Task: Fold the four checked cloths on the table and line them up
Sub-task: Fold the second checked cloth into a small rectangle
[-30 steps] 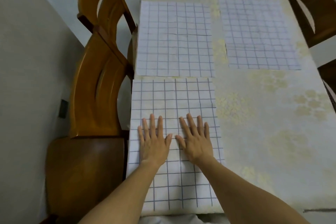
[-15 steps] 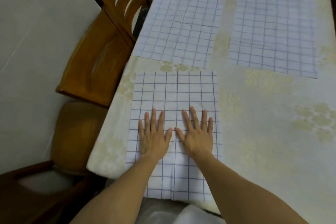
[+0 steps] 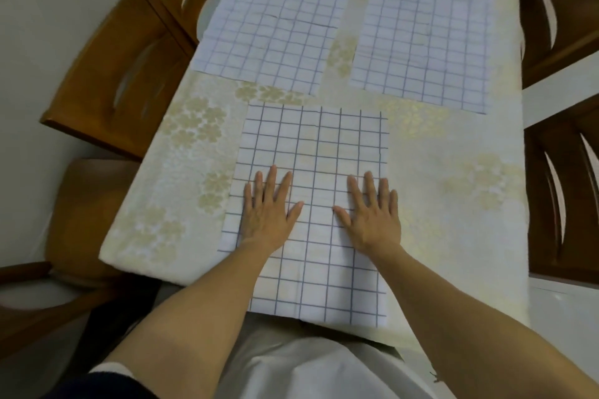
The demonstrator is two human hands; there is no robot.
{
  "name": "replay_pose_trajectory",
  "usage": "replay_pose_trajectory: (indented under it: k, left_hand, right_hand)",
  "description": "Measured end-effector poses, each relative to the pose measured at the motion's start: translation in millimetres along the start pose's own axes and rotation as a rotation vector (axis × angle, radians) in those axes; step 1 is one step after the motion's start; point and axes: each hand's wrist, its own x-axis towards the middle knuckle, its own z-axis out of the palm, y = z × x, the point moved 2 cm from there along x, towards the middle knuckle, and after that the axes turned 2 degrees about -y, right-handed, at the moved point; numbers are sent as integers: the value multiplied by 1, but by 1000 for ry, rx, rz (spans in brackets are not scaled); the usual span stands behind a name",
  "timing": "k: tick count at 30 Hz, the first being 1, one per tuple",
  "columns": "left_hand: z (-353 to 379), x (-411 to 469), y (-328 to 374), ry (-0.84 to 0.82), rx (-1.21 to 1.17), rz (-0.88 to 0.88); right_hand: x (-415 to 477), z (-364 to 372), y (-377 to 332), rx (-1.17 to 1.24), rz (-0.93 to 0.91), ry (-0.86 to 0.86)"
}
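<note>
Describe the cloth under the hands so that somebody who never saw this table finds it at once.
Start from the long table with the pale flowered cover. Of the checked cloths on it, take the nearest cloth, at the person's edge. Unlike the far left cloth and far right cloth, it has bold dark lines, and the left hand and right hand lie flat on it.

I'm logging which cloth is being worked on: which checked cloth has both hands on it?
The nearest cloth, closest to the person: the left hand and right hand lie flat on it. The far left cloth and far right cloth lie untouched.
</note>
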Motion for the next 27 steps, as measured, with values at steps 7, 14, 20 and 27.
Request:
replay_pose_trajectory:
  k: [7, 14, 20, 27]
  left_hand:
    - [2, -15, -3, -37, -38, -94]
    - [4, -21, 10, -74, -92, -160]
    - [1, -28, 12, -51, -94, -196]
    - [-11, -38, 12, -39, -15, -174]
  right_hand:
    - [-40, 7, -35, 83, -111, 71]
    - [-53, 21, -53, -30, -208, -95]
    - [-46, 13, -31, -124, -288, -147]
    - [-28, -14, -11, -197, -318, -141]
